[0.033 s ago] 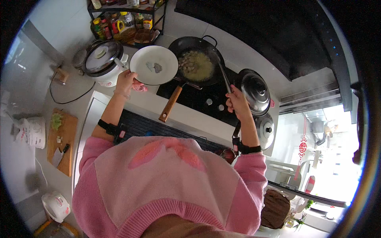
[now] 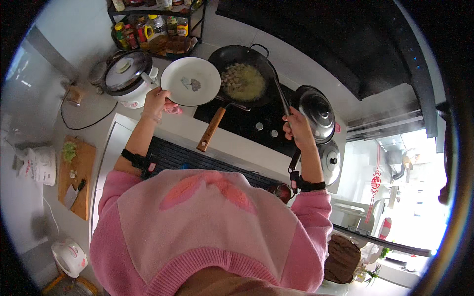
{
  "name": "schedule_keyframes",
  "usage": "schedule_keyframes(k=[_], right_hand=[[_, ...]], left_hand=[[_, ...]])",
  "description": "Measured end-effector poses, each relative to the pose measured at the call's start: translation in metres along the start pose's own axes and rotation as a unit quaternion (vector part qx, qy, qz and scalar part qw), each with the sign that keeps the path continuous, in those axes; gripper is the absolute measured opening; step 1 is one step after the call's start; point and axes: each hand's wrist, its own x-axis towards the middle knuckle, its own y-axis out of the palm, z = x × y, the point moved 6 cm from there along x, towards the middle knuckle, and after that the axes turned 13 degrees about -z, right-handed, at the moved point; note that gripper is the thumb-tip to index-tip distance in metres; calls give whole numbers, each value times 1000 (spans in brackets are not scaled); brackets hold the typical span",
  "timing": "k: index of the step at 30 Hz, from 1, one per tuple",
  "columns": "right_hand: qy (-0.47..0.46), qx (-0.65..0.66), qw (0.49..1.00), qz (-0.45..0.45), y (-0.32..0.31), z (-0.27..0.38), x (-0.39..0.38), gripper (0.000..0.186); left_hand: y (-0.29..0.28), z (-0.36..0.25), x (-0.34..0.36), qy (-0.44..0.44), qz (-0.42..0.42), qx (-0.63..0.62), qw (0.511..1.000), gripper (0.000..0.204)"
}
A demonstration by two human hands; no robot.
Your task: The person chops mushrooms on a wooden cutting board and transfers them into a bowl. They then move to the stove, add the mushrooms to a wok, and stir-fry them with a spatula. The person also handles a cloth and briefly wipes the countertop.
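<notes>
"What does the left hand (image 2: 157,101) hold?"

"Its fingers pinch the rim of a white bowl (image 2: 201,70), just left of the wok (image 2: 231,54)."

"And the right hand (image 2: 298,127)?"

"Fingers curled around a long-handled metal utensil (image 2: 282,94), which lies along the wok's right side."

Glossy dish (image 2: 191,81), metal utensil (image 2: 282,95)

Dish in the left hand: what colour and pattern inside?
The dish is white, with a grey motif near its middle; best seen in the head view.
</notes>
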Motion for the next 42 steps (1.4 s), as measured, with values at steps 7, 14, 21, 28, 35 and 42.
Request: schedule_keyframes(k=[7,14,21,28,35,42], right_hand=[[107,184,976,37,-11,-23,25,7],[207,311,921,113,51,-88,43,20],[137,298,935,132,72,-75,29,24],[63,201,970,118,55,-57,-1,22],[6,35,999,-32,15,-41,-3,29],[61,41,995,-69,15,-65,-1,33]], left_hand=[[-1,9,6,-8,-5,-13,1000,19],[-15,24,24,18,-12,-17,1000,20],[-7,14,26,54,-27,28,998,21],[19,10,48,37,-35,88,995,26],[41,-11,46,53,-20,70,996,28],[46,-9,48,58,-10,83,995,27]])
